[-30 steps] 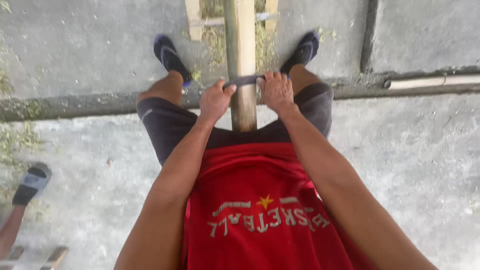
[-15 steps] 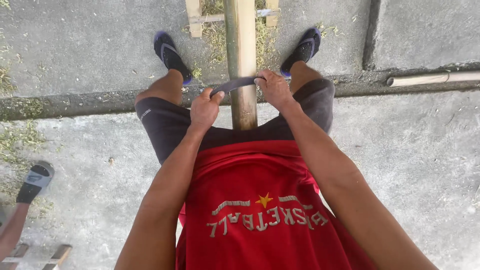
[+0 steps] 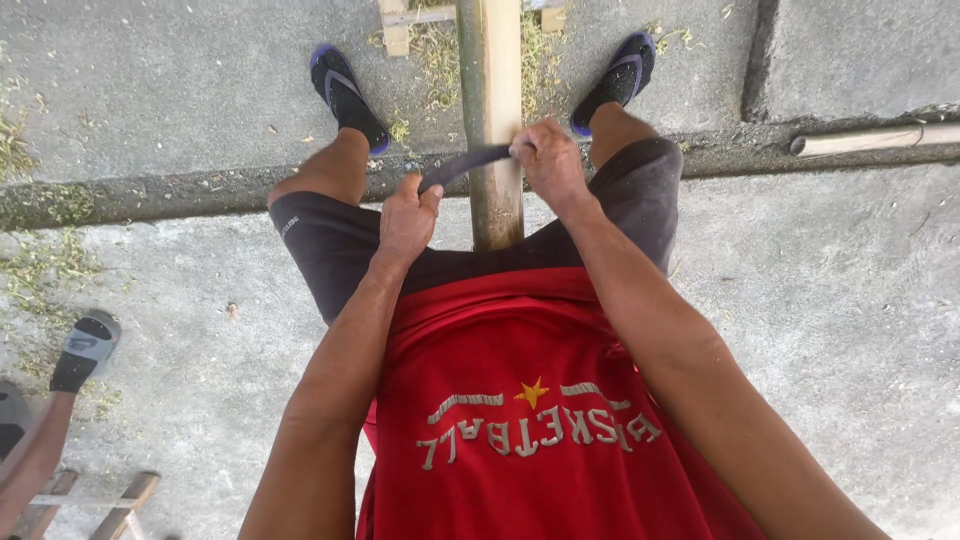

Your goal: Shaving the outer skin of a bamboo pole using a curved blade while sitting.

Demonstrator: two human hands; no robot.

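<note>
A long bamboo pole (image 3: 492, 90) runs away from me between my legs, over the concrete ground. Across it lies a dark curved blade (image 3: 468, 163), tilted, its right end higher than its left. My left hand (image 3: 408, 213) grips the blade's left end beside the pole. My right hand (image 3: 548, 160) grips the right end, resting against the pole's right side. I wear a red shirt, dark shorts and blue sandals, one foot on each side of the pole.
A wooden frame (image 3: 400, 25) sits under the pole at the top. A pale pipe (image 3: 875, 138) lies along a ground seam at right. Another person's sandalled foot (image 3: 85, 348) and a small wooden ladder-like piece (image 3: 95, 500) are at lower left. Green shavings litter the ground.
The blade has tilted, my right hand rising along the pole while my left hand dropped back toward me. The camera has shifted slightly.
</note>
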